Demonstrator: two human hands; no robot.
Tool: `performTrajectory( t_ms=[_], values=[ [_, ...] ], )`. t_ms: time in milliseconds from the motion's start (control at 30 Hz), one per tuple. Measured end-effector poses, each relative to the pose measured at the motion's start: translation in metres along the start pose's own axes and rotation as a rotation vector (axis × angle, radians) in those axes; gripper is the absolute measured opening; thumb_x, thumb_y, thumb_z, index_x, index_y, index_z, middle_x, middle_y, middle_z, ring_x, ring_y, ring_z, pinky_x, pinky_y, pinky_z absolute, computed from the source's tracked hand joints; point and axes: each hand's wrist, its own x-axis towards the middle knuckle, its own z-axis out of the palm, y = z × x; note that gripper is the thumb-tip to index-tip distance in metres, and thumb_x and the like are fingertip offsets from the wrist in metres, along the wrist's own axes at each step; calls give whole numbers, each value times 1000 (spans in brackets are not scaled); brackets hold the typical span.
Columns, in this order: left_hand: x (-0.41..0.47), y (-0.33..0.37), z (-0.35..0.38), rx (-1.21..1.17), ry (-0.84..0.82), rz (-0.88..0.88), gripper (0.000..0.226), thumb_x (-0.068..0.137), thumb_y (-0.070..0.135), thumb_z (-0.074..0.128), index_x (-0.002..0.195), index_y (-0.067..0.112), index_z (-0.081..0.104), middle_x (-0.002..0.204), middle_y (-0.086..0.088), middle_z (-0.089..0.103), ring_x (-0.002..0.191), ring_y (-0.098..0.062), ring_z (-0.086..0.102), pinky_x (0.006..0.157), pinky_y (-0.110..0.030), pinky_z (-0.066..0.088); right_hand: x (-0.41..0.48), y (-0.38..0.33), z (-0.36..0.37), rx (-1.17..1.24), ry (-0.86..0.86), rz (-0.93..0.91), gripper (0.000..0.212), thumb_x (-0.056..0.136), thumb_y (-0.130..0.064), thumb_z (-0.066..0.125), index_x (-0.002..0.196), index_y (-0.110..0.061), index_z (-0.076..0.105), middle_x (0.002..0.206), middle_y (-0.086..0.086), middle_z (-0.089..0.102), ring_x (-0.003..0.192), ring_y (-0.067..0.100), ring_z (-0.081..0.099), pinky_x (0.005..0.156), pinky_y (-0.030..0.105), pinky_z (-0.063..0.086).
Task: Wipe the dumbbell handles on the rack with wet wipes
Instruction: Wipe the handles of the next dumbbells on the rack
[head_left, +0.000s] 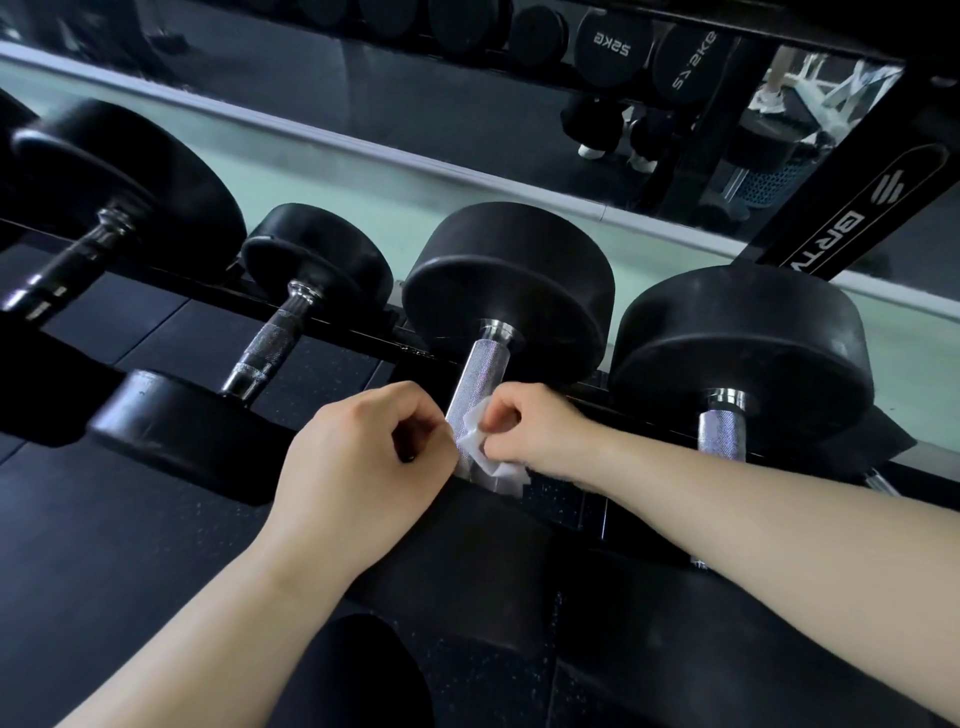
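While the left grip (358, 457) is curling in and apparently pinching the wet wipe (488, 454) just to its right, the wipe is draping over the dumbbell handle (483, 371), which is running up and away between both grips, and the right grip (535, 426) is pinching its other edge, equally near.

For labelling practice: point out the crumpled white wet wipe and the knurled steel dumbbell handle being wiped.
white wet wipe (500, 475), head view, lower folds.
knurled steel handle (480, 371), head view, bare upper shaft.
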Motion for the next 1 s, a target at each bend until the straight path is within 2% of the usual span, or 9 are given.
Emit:
performTrajectory(
  t_ms=[67,233,300,400,600,700,767,900,1000],
  values=[
    [0,0,0,4,1,2,10,71,24,58,61,25,56,88,28,53,73,-5,51,53,-22,39,2,1,-3,-27,37,-31,25,73,-3,63,63,-21,49,64,-10,46,58,2,42,46,6,33],
    [0,0,0,19,-6,4,10,71,25,58,61,25,56,87,30,52,71,-2,50,52,-19,37,11,-3,-13,92,282,-32,13,79,-11,62,93,-8,62,80,-7,52,61,-2,40,49,1,34],
    [0,1,-1,32,-6,4,8,69,27,55,61,24,56,88,30,52,73,-3,50,52,-19,37,4,-6,-10,-7,196,-55,4,78,-10,63,81,-12,62,68,-12,49,59,-2,41,47,2,34],
    [0,1,-1,35,-10,3,8,70,26,55,63,24,57,90,29,51,76,-4,50,51,-20,37,-5,-8,-3,-179,6,-120,24,75,-9,64,58,-22,52,61,-14,48,58,0,45,51,7,36],
    [0,1,-1,25,-15,6,9,69,30,53,63,25,56,81,21,57,73,-4,51,53,-21,39,14,-8,-16,-50,329,-78,3,79,-11,61,78,-14,62,66,-13,48,57,0,40,47,2,34],
    [0,1,0,37,-2,6,10,74,22,57,64,25,56,61,7,57,68,-11,53,57,-21,41,7,-14,-18,-136,158,-95,23,79,-9,62,63,-22,52,62,-13,45,53,0,42,43,1,33],
    [2,-1,1,29,12,32,14,79,15,58,79,29,60,71,14,57,69,-6,53,63,-19,41,-3,-20,-17,-86,9,-143,26,78,-4,64,63,-22,54,60,-12,46,47,-5,46,45,1,33],
    [8,-4,0,41,-129,103,52,90,11,48,136,31,37,135,17,41,122,-5,41,88,-18,33,-22,-37,-26,116,-40,-228,27,80,-1,62,68,-24,55,72,-11,55,65,-6,51,61,2,41],
    [13,-6,-1,-53,-208,132,41,89,16,53,127,32,48,122,20,52,115,-2,46,82,-12,34,-36,-47,-27,194,-61,-253,22,82,-3,61,73,-23,56,76,-8,59,73,1,54,68,6,43]
  ],
)
